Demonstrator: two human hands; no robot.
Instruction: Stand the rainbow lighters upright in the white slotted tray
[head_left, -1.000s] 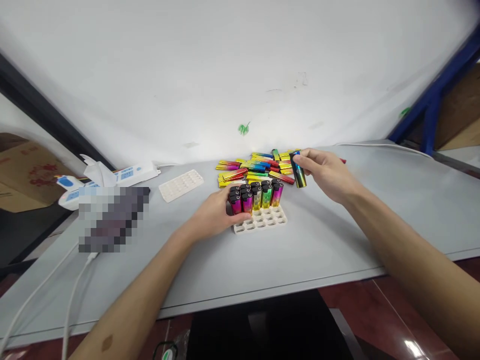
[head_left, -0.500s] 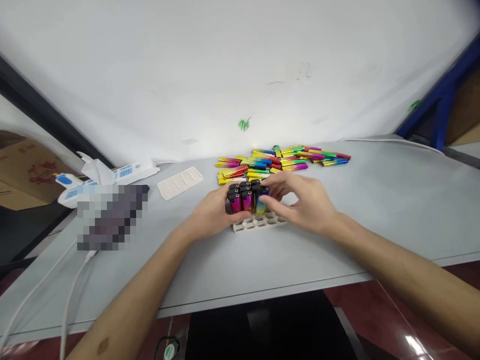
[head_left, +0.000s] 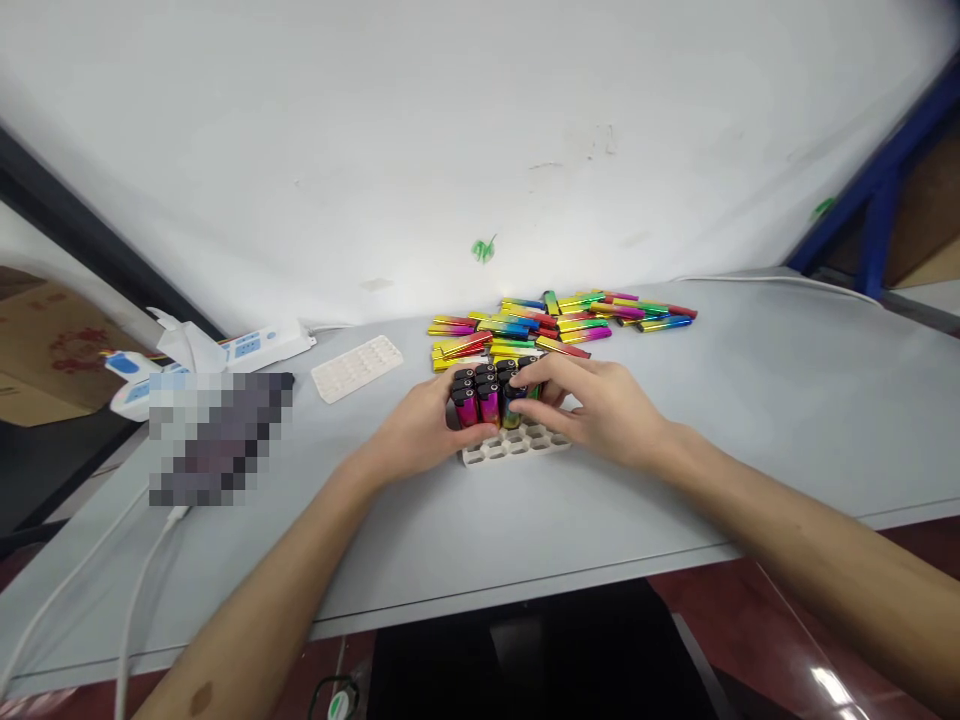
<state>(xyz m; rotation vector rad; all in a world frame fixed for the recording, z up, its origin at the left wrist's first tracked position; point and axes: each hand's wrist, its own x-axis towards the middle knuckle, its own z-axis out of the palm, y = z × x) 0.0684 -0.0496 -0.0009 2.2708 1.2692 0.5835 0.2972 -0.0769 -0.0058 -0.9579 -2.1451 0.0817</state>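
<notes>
Several upright lighters (head_left: 489,403) with black tops stand in the rear holes of a white tray (head_left: 516,444); its front holes show bare. My left hand (head_left: 424,425) curls around the left side of the group, its thumb across the front of the pink lighters. With thumb and fingers, my right hand (head_left: 581,405) pinches a blue and yellow lighter (head_left: 512,410) standing at the right of the pink ones. Behind the tray lies a loose pile of shiny multicoloured lighters (head_left: 525,322).
A second white tray (head_left: 357,369) lies to the left on the grey table (head_left: 420,560). Farther left are a power strip (head_left: 259,342), a blurred-out dark object (head_left: 225,440) and white cables. A white wall stands behind, with a cardboard box (head_left: 60,350) at far left.
My right hand has brought the blue and yellow lighter down and slightly left, against the front row beside the pink lighters. My left hand stays around the group.
</notes>
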